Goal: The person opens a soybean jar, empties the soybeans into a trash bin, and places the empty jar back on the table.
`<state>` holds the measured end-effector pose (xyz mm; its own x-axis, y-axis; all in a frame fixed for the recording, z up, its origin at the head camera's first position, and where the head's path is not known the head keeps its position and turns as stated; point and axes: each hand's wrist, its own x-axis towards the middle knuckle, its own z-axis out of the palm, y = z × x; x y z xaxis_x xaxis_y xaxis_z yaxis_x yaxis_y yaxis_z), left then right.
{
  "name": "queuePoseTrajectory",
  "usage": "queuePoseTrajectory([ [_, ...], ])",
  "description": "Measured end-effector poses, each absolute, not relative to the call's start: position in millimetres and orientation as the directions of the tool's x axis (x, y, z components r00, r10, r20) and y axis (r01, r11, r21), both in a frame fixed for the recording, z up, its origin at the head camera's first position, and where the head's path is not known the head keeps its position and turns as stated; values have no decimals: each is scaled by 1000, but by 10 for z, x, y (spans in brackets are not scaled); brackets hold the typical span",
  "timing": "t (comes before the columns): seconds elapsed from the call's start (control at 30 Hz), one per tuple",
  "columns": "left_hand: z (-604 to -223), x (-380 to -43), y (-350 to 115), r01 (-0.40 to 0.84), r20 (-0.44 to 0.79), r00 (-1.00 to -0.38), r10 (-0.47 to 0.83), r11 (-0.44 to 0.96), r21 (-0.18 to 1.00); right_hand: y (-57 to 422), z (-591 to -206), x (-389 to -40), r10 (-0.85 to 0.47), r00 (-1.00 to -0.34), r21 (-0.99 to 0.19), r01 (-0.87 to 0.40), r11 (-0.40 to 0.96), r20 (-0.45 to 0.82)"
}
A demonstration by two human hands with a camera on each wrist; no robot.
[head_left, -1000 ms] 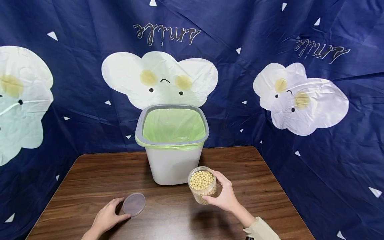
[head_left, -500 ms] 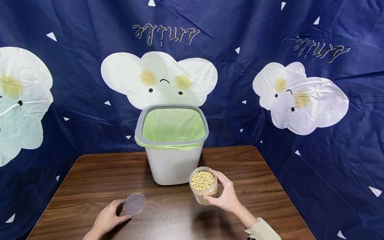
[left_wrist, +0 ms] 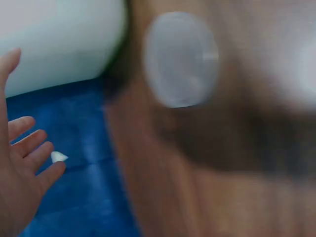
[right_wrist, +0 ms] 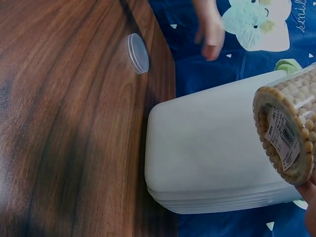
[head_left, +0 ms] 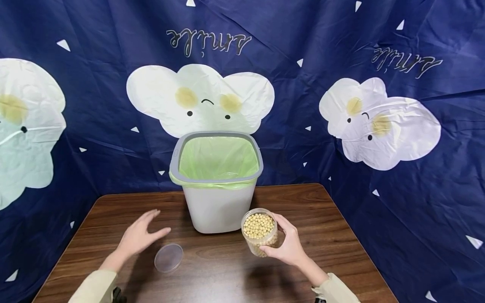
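Note:
My right hand (head_left: 285, 244) grips a clear plastic jar (head_left: 261, 240) of round, pale yellow beans, lifted above the table and tilted slightly, its top uncovered. From below, the right wrist view shows the jar's base with a barcode label (right_wrist: 283, 138). A clear round lid (head_left: 168, 258) lies flat on the table, left of the middle. Above and beyond that lid, my left hand (head_left: 137, 235) hovers with fingers spread, holding nothing. The left wrist view is blurred but shows the left hand (left_wrist: 24, 168) apart from the lid (left_wrist: 181, 59).
A white bin (head_left: 219, 208) with a grey rim and green liner bag stands at the back of the wooden table (head_left: 212, 277), just beyond the jar. Dark blue cloth (head_left: 295, 160) printed with clouds hangs behind and at both sides.
My left hand has let go of the lid, leaving it on the table, and has risen forward with its fingers spreading. The right hand with the jar has shifted slightly right.

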<state>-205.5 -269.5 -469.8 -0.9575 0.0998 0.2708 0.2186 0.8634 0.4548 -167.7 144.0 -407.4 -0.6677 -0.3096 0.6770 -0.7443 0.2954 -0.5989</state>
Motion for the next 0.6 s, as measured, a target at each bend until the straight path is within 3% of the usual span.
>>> queuePoseTrajectory([
  [0.3, -3823, -2354, -2498, 339, 405, -900, 164, 847, 410, 1465, -4096, -1687, -309, -669, -603, -744, 288, 676],
  [0.6, -3505, -2471, -2338, 391, 457, -863, 218, 860, 328, 1463, -4011, -1687, -328, -652, -582, -759, 294, 684],
])
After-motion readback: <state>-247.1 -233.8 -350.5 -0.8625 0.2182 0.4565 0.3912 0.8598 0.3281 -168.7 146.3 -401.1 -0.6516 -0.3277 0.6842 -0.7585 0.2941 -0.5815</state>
